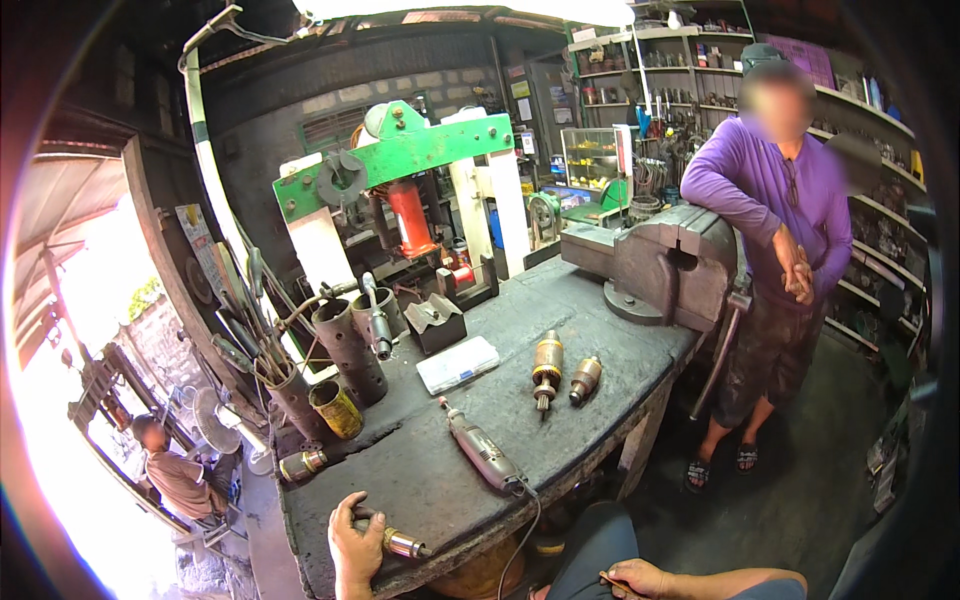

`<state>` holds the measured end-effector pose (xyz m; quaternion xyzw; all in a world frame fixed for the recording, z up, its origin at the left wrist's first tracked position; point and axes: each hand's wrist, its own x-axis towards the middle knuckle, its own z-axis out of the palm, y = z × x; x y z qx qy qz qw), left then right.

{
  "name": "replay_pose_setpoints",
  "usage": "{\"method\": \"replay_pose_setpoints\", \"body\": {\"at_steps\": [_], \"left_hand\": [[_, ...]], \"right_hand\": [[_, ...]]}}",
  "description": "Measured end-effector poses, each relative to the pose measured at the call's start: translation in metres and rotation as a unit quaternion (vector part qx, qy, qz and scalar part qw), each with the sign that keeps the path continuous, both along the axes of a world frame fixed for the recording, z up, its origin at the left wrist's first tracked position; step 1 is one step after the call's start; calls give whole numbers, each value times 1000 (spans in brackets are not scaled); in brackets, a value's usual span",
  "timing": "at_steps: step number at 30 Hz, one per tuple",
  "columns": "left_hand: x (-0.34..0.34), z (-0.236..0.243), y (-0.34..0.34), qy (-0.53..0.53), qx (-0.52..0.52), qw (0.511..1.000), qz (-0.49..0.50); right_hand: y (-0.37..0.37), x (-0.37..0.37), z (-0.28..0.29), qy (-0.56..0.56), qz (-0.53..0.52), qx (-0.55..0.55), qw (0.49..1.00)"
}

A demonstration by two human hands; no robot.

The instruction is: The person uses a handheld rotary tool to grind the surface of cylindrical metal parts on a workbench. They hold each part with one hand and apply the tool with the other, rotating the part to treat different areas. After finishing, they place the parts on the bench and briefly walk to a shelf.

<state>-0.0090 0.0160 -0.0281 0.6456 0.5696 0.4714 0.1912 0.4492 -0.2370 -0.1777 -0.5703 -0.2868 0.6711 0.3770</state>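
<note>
My left hand [355, 545] is closed around a small motor armature [405, 544] at the near left edge of the workbench [390, 480]. The armature's copper-coloured end and shaft point to the right. My right hand [642, 577] rests by my lap, thumb and fingers pinching a thin brownish piece [614, 584] too small to make out. A grey rotary tool [484, 450] lies on the bench with its cord running off the front edge. Beyond it are a larger armature [547, 366] and a smaller one [587, 379]. Another copper-ended part [303, 463] lies at the left.
A big bench vise [670, 270] is mounted at the far right corner. At the left stand metal tubes [345, 345] holding tools and a yellow can [336, 408]. A flat plastic case [458, 366] lies mid-bench. Behind is a green press frame [400, 160]. A person in purple [790, 200] leans on the vise.
</note>
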Motion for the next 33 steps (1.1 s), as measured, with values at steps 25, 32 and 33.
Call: {"method": "replay_pose_setpoints", "body": {"at_steps": [25,32,33], "left_hand": [[3,7,-3,24,15,1000,3],[0,4,2,45,30,998,10],[0,4,3,47,25,998,16]], "right_hand": [[5,2,1,-23,30,-27,999],[7,13,-35,98,53,-56,992],[6,13,-38,89,55,-44,994]]}}
